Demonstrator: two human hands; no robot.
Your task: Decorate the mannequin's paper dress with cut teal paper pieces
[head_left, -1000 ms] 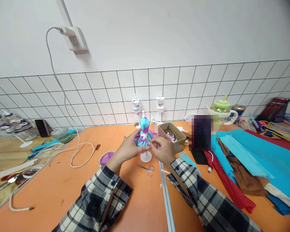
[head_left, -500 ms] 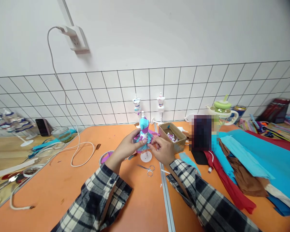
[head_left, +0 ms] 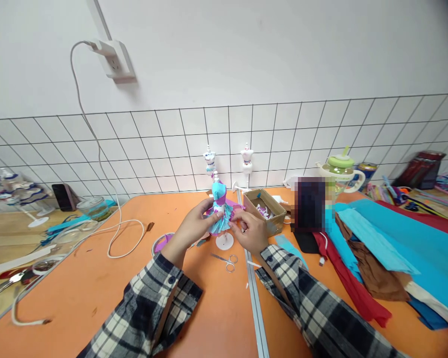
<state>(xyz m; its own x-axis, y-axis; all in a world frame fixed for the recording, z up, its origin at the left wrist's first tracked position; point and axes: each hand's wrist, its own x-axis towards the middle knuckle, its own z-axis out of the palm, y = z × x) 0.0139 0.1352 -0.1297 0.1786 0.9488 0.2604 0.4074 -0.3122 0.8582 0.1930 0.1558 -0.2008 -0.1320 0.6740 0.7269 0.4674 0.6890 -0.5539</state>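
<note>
A small dress form (head_left: 219, 191) stands upright on a round white base (head_left: 224, 242) in the middle of the table. It wears a turquoise and purple doll dress with a gathered skirt (head_left: 222, 222). From the left, my left hand (head_left: 194, 226) is closed around the form at its waist, thumb across the front. My right hand (head_left: 252, 231) pinches the right side of the skirt between thumb and fingers. Small scissors (head_left: 228, 261) lie on the orange table just below the base, apart from both hands.
Two white dress forms (head_left: 209, 160) stand behind, by the tiled wall. A cardboard box (head_left: 263, 209) of small pieces sits to the right, before a pixelated dark device (head_left: 309, 204). Folded fabrics (head_left: 399, 243) cover the right side. A white cable (head_left: 125, 256) loops at left.
The dress form has tilted or turned slightly, and more of the turquoise skirt shows at its front. Both hands keep their hold. The whole view has shifted a little.
</note>
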